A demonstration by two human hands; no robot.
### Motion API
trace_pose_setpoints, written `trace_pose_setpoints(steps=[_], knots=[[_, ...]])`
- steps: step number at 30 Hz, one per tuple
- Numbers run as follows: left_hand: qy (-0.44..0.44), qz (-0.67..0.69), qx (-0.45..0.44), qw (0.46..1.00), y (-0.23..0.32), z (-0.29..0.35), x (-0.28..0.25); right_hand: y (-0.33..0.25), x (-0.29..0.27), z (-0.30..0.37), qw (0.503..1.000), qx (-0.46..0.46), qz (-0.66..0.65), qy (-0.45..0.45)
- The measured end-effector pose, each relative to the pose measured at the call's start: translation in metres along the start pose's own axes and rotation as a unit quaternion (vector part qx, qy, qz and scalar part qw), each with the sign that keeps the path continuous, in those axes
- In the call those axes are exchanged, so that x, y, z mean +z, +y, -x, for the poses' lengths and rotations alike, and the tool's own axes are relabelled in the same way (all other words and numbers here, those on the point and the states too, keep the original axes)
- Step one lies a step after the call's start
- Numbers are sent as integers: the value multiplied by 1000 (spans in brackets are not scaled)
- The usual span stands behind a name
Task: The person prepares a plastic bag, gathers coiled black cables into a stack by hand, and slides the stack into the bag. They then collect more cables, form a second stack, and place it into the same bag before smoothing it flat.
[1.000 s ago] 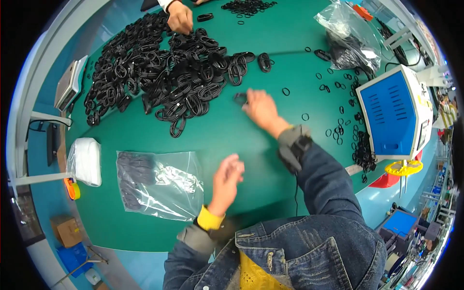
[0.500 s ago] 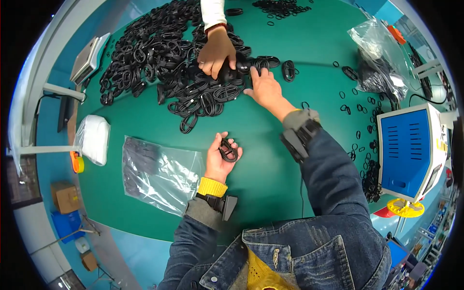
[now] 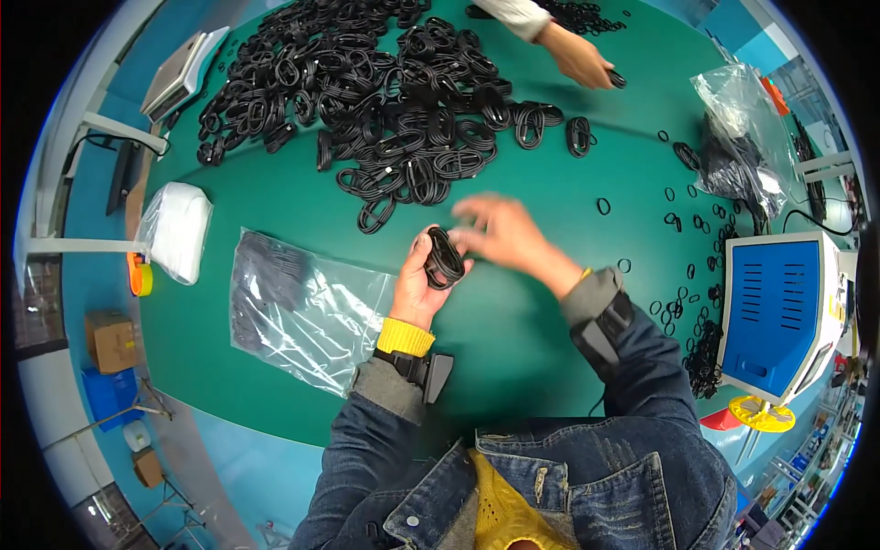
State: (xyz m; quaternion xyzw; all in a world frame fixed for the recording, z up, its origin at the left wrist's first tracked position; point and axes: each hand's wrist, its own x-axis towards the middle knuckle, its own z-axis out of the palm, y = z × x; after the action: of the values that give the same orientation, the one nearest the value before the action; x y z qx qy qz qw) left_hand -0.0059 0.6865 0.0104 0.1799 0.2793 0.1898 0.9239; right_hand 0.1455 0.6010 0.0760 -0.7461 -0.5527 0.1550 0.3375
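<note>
A coiled black cable (image 3: pixel 445 258) rests in my left hand (image 3: pixel 420 286), whose fingers and thumb close round it; whether more than one coil is there I cannot tell. My right hand (image 3: pixel 510 235) is just to the right of that bundle, its fingertips smeared by motion. Thumb and fingers look apart, and nothing shows between them. Beyond both hands spreads a large heap of coiled black cables (image 3: pixel 403 137), with one loose coil (image 3: pixel 375 216) at its near edge. Left of my left hand lies a clear plastic bag (image 3: pixel 307 312) with dark contents.
Across the green table (image 3: pixel 513 357), another person's hand (image 3: pixel 577 57) grips a small black coil (image 3: pixel 617 80). Small black rings (image 3: pixel 701 357) lie scattered at the right, beside a blue-and-white machine (image 3: pixel 770 307). A bag of black items (image 3: pixel 742 156) stands farther back.
My right hand has drawn back from the heap to beside my left hand. The bundle in my left hand looks thicker. The other person's hand has left the heap and moved right.
</note>
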Motion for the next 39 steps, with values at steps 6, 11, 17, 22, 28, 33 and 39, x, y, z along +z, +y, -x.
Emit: trace_pose_setpoints(steps=[6, 11, 17, 22, 28, 33, 39], knots=[[-6, 64, -70, 996, 5, 15, 9, 36, 2, -55, 974, -32, 218, 61], [-22, 86, -108, 990, 4, 19, -10, 32, -6, -28, 987, -50, 141, 60], [-48, 142, -147, 978, -7, 30, -5, -26, -7, 39, 971, -235, 44, -11], [-41, 110, -118, 986, -24, 42, -17, -48, -27, 60, 960, -64, -231, -145], [-137, 181, -83, 970, -19, 58, -36, -18, 19, -26, 983, 132, -88, 92], [-91, 165, -57, 980, -7, 63, -17, -4, 74, -61, 971, 87, 209, 71], [-94, 120, -37, 988, -2, 59, -28, -9, 18, -17, 988, 131, -84, 25]])
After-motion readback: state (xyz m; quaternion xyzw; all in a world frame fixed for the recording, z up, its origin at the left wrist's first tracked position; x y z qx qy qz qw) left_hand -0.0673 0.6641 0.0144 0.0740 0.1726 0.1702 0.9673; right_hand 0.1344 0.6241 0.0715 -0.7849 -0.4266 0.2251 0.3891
